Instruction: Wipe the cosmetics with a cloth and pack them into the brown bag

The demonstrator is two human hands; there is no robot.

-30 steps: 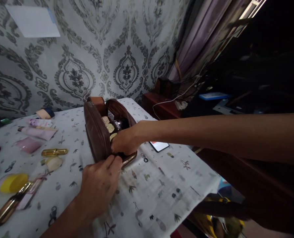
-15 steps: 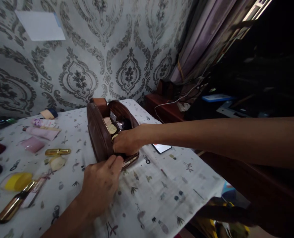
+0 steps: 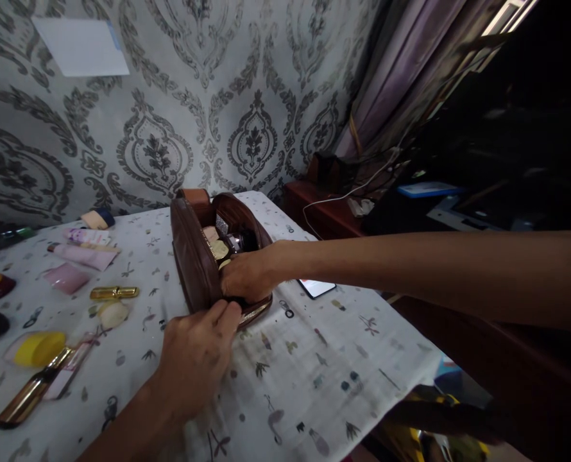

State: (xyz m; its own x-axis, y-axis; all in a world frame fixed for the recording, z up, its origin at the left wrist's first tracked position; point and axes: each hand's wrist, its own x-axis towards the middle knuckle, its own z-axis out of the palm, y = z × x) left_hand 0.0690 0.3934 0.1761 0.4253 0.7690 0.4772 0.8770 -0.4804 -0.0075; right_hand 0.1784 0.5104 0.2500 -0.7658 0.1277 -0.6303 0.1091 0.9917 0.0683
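Note:
An open brown cosmetic bag point(image 3: 192, 256) stands on the cloth-covered table, its zipper undone. Inside it show cream-coloured round items point(image 3: 219, 249), a dark glossy item point(image 3: 247, 240) and a silver glittery piece point(image 3: 222, 223). My right hand point(image 3: 247, 276) reaches into the bag's near end from the right. Its fingers curl downward and their tips are hidden, so what they hold cannot be made out. My left hand point(image 3: 199, 346) pinches the bag's near edge, fingers closed on it beside the zipper.
Left on the table lie a gold lipstick tube point(image 3: 114, 292), pink tubes point(image 3: 84, 255), a yellow sponge point(image 3: 45, 348), a gold-and-brown tube point(image 3: 30, 391) and a dark-and-beige item point(image 3: 97, 219). A phone point(image 3: 317, 287) lies beneath my right forearm. A white cable point(image 3: 336, 198) runs behind.
The view has shifted slightly. Both hands stay at the bag, the right one inside it and the left on its near edge, with hardly any visible movement.

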